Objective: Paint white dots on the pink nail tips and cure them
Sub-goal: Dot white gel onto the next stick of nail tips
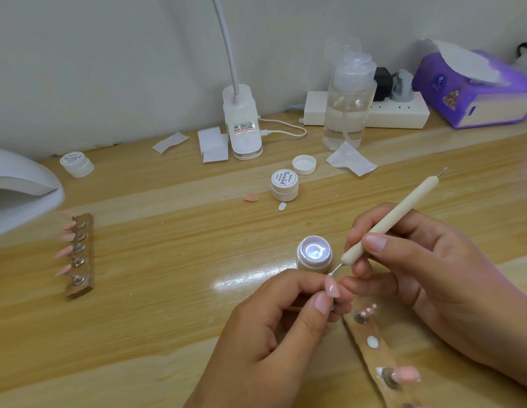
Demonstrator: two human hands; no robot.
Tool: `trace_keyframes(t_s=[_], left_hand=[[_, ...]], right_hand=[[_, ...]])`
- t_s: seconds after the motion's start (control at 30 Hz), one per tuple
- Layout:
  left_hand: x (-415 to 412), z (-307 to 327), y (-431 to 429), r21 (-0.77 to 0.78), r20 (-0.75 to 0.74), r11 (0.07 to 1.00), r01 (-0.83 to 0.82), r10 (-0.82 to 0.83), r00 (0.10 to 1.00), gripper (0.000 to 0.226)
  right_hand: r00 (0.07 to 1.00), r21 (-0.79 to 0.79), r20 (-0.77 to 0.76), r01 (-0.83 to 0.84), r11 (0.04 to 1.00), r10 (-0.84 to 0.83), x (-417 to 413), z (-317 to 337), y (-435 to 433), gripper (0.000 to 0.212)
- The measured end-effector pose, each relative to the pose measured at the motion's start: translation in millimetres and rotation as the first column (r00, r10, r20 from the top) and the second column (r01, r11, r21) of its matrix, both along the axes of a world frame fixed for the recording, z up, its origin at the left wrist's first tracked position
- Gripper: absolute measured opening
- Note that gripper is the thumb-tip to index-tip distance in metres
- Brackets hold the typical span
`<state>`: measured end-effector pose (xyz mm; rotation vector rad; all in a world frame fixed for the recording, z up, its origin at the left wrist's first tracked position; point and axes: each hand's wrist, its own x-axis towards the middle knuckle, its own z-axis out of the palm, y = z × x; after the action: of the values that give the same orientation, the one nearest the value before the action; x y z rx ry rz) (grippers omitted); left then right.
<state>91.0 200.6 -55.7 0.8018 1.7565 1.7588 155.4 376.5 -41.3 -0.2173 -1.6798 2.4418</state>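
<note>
One pale wooden table [174, 260] carries the whole scene, pushed against a plain wall. At its left edge sits a white curing lamp [18, 187], only partly in frame; at the far right lies a purple tissue pack [474, 92], and beside it a white power strip [397, 113] with plugs in it. A clear pump bottle [347, 107] stands in front of the strip, and a white clip lamp [241, 125] with a curved neck stands near the wall among scraps of white paper.

Near the front, the left hand [265, 334] pinches the small stand of a pink nail tip [333, 290] between thumb and forefinger, while the right hand [433, 275] grips a cream dotting tool [389, 222] like a pen – its white-loaded metal point touches the far end of that tip.

A wooden holder [79, 254] by the curing lamp bears five pink tips in a row. A second holder [374, 348] lies under the right hand's wrist, with two pink tips visible on it, the nearer to the fingers already dotted white.

An open jar of white gel [314, 256] stands just beyond the fingers. A closed jar [284, 185] sits mid-table beside a loose white lid [304, 164], and another closed jar [77, 164] rests near the wall at left. A stray pink tip [251, 197] lies just left of the mid-table jar
</note>
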Motion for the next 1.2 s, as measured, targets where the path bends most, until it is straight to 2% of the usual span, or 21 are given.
trace_keyframes(t_s=[0.2, 0.37, 0.53, 0.7, 0.97, 1.07, 1.17, 1.2], left_hand=[[0.6, -0.1, -0.3, 0.004, -0.001, 1.0, -0.001, 0.001, 1.0, 0.019], [0.9, 0.8, 0.6, 0.012, -0.006, 1.0, -0.004, 0.004, 1.0, 0.012], [1.1, 0.9, 0.7, 0.014, -0.012, 1.0, -0.004, 0.004, 1.0, 0.016], [0.9, 0.0, 0.1, 0.011, -0.016, 1.0, -0.003, 0.003, 1.0, 0.011], [-0.1, -1.5, -0.6, 0.014, -0.022, 1.0, 0.012, -0.011, 1.0, 0.019], [-0.8, -1.9, -0.6, 0.005, -0.033, 1.0, 0.015, -0.015, 0.999, 0.02], [-0.6, -2.0, -0.5, 0.004, -0.029, 1.0, 0.017, -0.017, 0.999, 0.02], [-0.5, -1.9, -0.5, 0.006, -0.027, 1.0, 0.017, -0.016, 1.0, 0.02]], right_hand=[[1.0, -0.013, -0.006, 0.004, 1.0, -0.004, 0.8, 0.8, -0.5, 0.037], [1.0, 0.001, 0.004, 0.006, 1.0, -0.006, 0.3, 1.6, -0.7, 0.024], [1.0, -0.002, -0.004, -0.002, 1.0, 0.002, 0.3, 0.6, 0.3, 0.037], [1.0, 0.002, -0.012, 0.0, 1.0, 0.0, 0.2, -0.2, 0.8, 0.038], [1.0, -0.007, -0.017, -0.016, 1.0, 0.016, -0.1, -1.8, 1.7, 0.038], [1.0, 0.008, -0.024, -0.012, 1.0, 0.012, 0.0, -2.1, 1.8, 0.033], [1.0, 0.011, -0.02, 0.0, 1.0, 0.0, -0.6, -3.2, 2.2, 0.018], [1.0, 0.013, -0.027, -0.005, 1.0, 0.005, -0.6, -3.5, 2.4, 0.021]])
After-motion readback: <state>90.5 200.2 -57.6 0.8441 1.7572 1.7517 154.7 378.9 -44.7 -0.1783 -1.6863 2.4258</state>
